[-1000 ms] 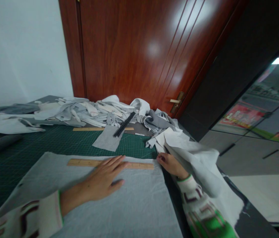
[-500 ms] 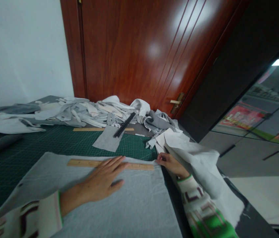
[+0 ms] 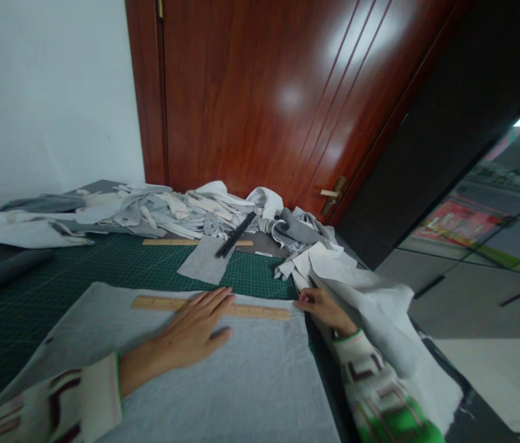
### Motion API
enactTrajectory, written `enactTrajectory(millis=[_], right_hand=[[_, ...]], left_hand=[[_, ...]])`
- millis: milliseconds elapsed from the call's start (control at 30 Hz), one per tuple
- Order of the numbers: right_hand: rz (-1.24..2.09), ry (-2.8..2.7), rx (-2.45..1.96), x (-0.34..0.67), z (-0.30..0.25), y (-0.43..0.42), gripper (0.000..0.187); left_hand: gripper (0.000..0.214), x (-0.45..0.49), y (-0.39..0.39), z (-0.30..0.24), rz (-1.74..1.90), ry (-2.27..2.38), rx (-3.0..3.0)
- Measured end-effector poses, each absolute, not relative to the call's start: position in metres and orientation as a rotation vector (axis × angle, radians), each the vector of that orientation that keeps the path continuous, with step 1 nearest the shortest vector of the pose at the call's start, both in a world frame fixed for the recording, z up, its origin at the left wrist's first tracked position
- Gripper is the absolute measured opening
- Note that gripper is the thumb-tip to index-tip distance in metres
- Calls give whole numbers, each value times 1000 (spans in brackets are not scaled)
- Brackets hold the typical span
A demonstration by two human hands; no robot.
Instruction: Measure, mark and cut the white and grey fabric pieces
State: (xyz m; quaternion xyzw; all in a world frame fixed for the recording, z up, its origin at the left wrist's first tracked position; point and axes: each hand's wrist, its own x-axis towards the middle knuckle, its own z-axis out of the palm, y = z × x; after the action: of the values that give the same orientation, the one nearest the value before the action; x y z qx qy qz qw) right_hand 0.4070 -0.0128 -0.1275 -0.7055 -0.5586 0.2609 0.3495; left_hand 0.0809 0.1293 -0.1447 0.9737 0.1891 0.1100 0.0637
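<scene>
A large grey cloth (image 3: 241,375) lies spread over the green cutting mat (image 3: 121,258). Across its far part rests a wooden ruler (image 3: 260,312), close to the cloth's far edge. My left hand (image 3: 197,329) lies flat over the ruler and cloth, fingers stretched out and close together, palm down. At the cloth's far right corner, my right hand (image 3: 324,307) pinches the edge between thumb and fingers. The ruler's right end stops just short of that hand.
Cloth scraps (image 3: 172,212) are heaped along the back by the door (image 3: 250,92). A dark strip (image 3: 236,235) lies on a small grey piece (image 3: 202,264), near a second ruler (image 3: 162,242). White cloth (image 3: 370,289) drapes off the right edge.
The whole view has shifted slightly, so everything sits a little further right. Both hands keep nearly the same places on the cloth and ruler.
</scene>
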Motion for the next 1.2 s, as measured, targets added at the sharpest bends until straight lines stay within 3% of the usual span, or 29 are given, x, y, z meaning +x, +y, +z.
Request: enactTrajectory(millis=[367, 900, 1067, 1200], right_hand=[[772, -1452, -1802, 405, -116, -18, 35], [887, -1430, -1802, 409, -120, -17, 31], [854, -1469, -1855, 405, -114, -16, 16], [801, -1433, -1860, 402, -112, -16, 20]], left_hand=[[66, 81, 130, -147, 333, 568, 2966], [67, 82, 128, -143, 237, 629, 2967], [65, 82, 130, -145, 265, 603, 3023], [65, 82, 130, -146, 310, 579, 3027]])
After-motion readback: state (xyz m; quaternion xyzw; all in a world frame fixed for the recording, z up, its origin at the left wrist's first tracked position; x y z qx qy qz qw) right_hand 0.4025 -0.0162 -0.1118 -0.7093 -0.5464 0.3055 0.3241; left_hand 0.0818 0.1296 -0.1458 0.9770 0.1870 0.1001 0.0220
